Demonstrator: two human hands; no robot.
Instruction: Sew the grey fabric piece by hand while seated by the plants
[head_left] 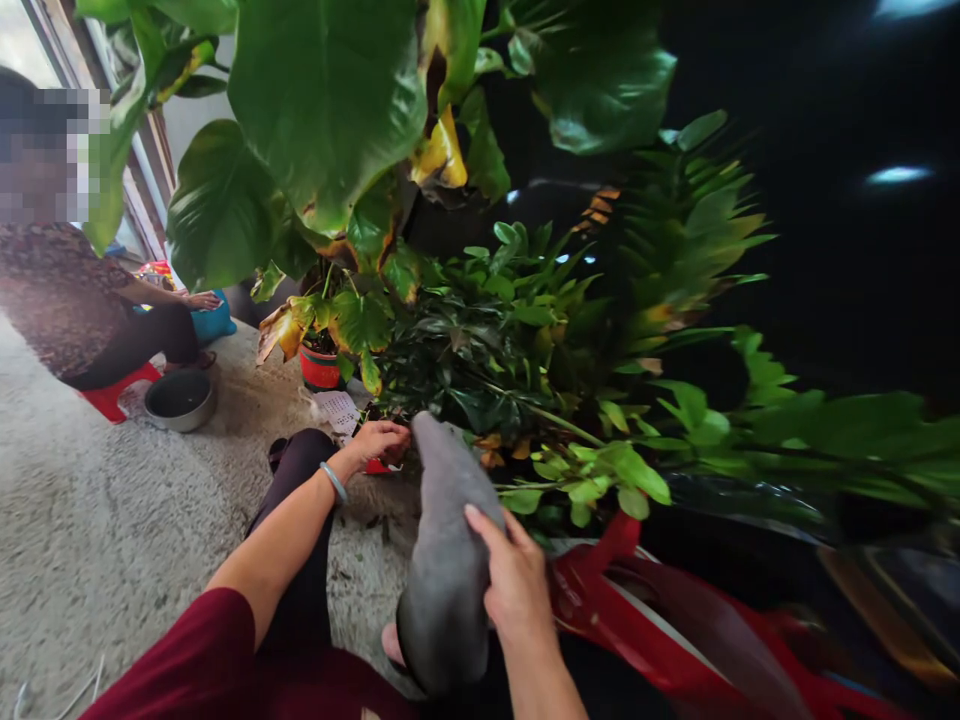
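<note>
My left hand point(381, 441), with a pale bangle on its wrist, reaches to a small red pot point(381, 466) at the foot of the plants. Its fingers are closed together; what they pinch, if anything, is too small to make out. My right hand point(519, 572) grips the side of a smooth grey long object point(454, 510), thumb on top. This object narrows toward its far end, close to my left fingers; its exact kind is unclear. Leafy green plants point(480, 330) crowd in front of both hands. A white perforated piece point(337, 412) lies beside the red pot.
A large-leaved plant point(322, 120) with browned leaves overhangs from above, near a red-and-green pot point(320, 368). To the left, another person point(60, 290) sits on a red stool point(120, 392) by a grey basin point(180, 400). Red bodywork point(675, 620) stands at the lower right.
</note>
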